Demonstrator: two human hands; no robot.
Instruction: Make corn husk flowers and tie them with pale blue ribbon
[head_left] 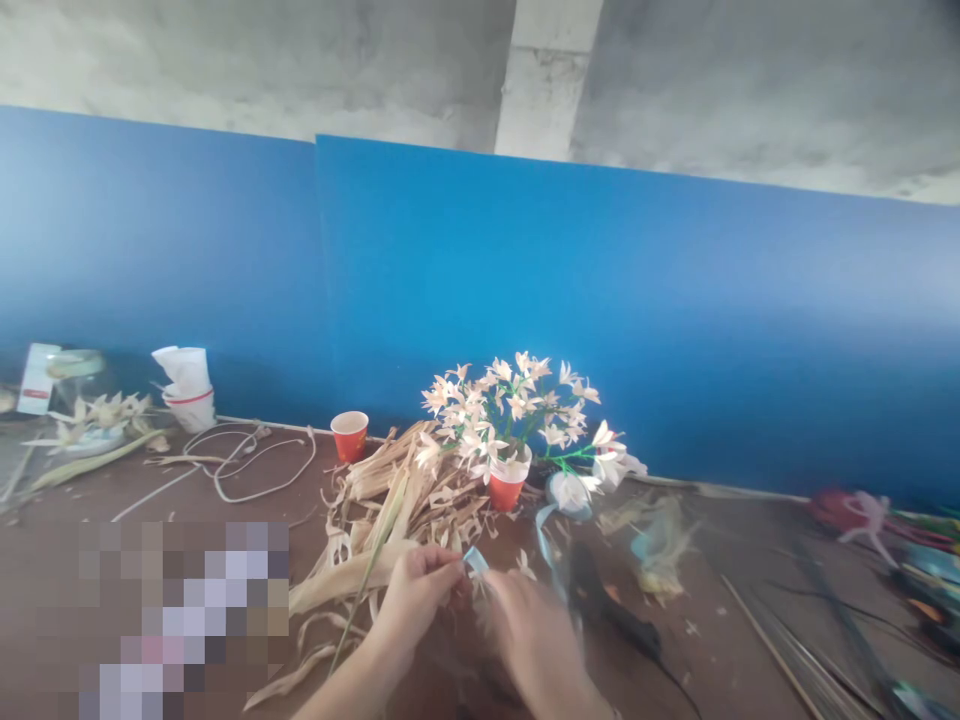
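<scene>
My left hand (420, 588) is closed in a pinch above the table; what its fingertips hold is too small and blurred to make out. Close beside it, my right hand (532, 630) is closed, with a light blue strip (474, 560) rising at its fingertips. Some pale petal-like pieces show just below the strip, partly covered by the right hand. Behind both hands lies a heap of dried corn husks (397, 480). A red paper cup (508, 490) holding a bunch of white flowers (517, 400) on green stems stands beyond.
Another red paper cup (349, 437) stands behind the husks. A white cable (225, 480) curls at left near stacked white cups (191, 405). Right of my hands lie a black tool with a cord (630, 625) and thin sticks (772, 640). A blue partition (600, 300) closes the back.
</scene>
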